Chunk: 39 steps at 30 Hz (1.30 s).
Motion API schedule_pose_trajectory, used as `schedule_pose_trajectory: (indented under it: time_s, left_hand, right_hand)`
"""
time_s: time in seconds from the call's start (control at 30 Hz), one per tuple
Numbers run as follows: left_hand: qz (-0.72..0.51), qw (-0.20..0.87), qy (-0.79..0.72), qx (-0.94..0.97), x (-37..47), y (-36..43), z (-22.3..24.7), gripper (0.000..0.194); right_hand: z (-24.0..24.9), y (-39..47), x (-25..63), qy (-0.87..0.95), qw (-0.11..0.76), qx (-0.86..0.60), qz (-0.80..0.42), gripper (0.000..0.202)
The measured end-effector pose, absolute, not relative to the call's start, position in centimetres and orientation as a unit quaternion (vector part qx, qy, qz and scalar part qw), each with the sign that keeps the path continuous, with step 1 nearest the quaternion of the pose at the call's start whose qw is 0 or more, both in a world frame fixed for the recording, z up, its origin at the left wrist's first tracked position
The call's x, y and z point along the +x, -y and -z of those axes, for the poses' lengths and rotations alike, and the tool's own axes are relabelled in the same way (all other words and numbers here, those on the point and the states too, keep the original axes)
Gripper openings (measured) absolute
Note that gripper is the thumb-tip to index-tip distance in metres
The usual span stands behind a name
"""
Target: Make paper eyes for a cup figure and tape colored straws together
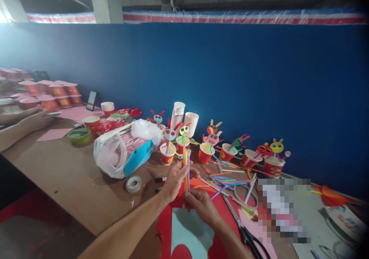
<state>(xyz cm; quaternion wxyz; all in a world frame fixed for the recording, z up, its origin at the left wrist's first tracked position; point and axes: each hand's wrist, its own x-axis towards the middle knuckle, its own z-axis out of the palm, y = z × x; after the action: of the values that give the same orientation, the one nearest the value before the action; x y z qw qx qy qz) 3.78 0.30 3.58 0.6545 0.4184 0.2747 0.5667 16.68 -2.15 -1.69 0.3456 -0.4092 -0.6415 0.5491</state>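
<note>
Between my two hands stands a small bundle of coloured drinking straws (pixel 188 174), orange, yellow and purple, held upright. My left hand (pixel 174 180) grips it around the middle, while my right hand (pixel 200 203) pinches its lower end. Beneath them lie a red sheet (pixel 165 232) and a light-blue sheet (pixel 191 224) with a curved cut-out. To the right, loose straws (pixel 227 180) are scattered near large black-handled scissors (pixel 245 228). Red paper cups (pixel 206 153) with paper animal figures on straws are lined up behind my hands.
A plastic bag (pixel 111 155) of pink paper strips, a tape roll (pixel 134 183) and green tape (pixel 79 136) lie to the left. White cup stacks (pixel 191 123) stand by the blue wall (pixel 245 78). Another person's hand (pixel 40 118) is at far left, near stacked red cups (pixel 60 92).
</note>
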Motion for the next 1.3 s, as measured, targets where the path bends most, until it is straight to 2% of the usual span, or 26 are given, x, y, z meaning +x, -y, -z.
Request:
schedule_pose_trajectory:
  time_s: [0.3,0.63,0.8,1.0,1.3]
  left_hand:
    - [-0.576,0.657,-0.266,0.406,4.2,0.0,-3.2,0.034]
    - [-0.582,0.659,-0.24,0.412,4.6,-0.2,-2.3,0.02]
    - [-0.587,0.666,-0.229,0.4,4.7,-0.1,-2.2,0.022]
    - [-0.584,0.704,-0.224,0.337,4.7,-0.2,-2.0,0.038]
    - [-0.589,0.687,-0.231,0.358,4.8,-0.3,-2.1,0.024]
  right_hand:
    - [1.9,2.2,16.2,0.644,0.334,-0.417,-0.548,0.044]
    - [2.7,2.2,16.0,0.657,0.334,-0.431,-0.52,0.042]
    - [2.5,2.4,15.7,0.651,0.34,-0.429,-0.525,0.042]
    - [2.4,2.5,15.6,0.652,0.341,-0.433,-0.52,0.04]
    - [2.5,2.5,15.6,0.657,0.331,-0.448,-0.508,0.043]
